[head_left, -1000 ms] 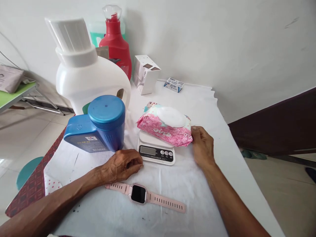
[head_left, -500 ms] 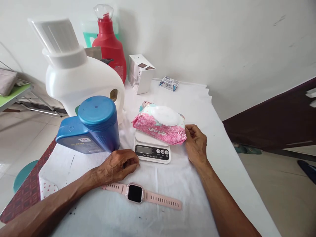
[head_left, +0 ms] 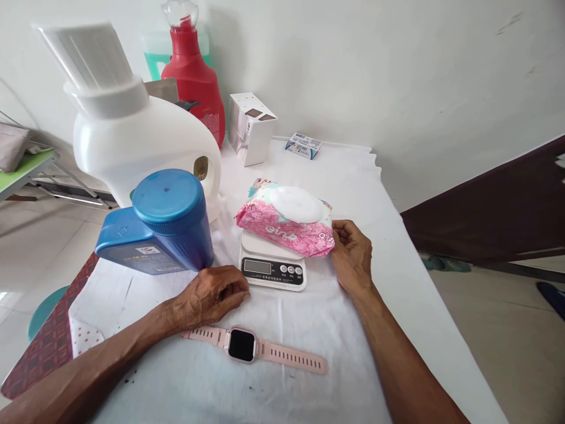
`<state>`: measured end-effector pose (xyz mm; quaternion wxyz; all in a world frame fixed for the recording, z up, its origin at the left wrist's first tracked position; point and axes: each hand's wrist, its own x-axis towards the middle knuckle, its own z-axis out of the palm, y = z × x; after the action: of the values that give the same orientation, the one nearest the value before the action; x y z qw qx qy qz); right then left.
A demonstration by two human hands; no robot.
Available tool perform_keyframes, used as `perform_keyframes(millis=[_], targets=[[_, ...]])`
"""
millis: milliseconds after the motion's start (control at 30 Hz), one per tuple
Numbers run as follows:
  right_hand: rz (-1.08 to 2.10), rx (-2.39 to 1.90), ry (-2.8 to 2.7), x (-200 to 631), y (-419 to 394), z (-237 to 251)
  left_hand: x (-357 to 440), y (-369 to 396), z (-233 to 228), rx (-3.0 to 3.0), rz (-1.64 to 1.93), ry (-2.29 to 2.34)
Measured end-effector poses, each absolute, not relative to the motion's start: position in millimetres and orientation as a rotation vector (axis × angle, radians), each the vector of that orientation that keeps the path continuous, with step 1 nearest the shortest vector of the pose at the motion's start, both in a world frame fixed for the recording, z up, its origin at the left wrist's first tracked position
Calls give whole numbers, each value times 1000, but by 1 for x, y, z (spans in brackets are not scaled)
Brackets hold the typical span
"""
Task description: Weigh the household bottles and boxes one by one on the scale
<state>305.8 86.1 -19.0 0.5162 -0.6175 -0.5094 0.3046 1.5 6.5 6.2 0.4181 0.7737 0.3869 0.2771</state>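
Blue jug (head_left: 154, 229), pink watch (head_left: 242, 345)

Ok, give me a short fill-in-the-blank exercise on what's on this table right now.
1. The pink wipes pack lies on the white ____.
2. The right hand touches the pack's ____ end.
3. The left hand rests on the cloth just above the pink ____.
4. The blue jug's cap is ____.

Missing words: scale; right; watch; blue

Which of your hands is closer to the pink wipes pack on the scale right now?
Right. The right hand touches the pack's right end, fingers at the edge of the pink wipes pack. The left hand rests on the cloth in front of the scale, at its left corner, apart from the pack.
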Motion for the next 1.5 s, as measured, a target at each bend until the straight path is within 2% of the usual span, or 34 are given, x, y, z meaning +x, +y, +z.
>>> perform_keyframes(millis=[400, 633, 900, 1167, 1400, 1500], targets=[[850, -1419, -1188, 308, 86, -14, 1, 7, 6, 1924, 687, 994], [1068, -1207, -1391, 307, 78, 26, 2, 5, 7, 1913, 660, 991], [680, -1418, -1832, 281, 87, 53, 1, 6, 3, 1910, 652, 985], [738, -1492, -1422, 295, 94, 51, 2, 6, 8, 1907, 586, 1015], [236, -1854, -1051, 352, 168, 22, 4, 6, 6, 1914, 601, 1032], [122, -1912, -1002, 362, 209, 8, 5, 6, 4, 1908, 629, 1027]])
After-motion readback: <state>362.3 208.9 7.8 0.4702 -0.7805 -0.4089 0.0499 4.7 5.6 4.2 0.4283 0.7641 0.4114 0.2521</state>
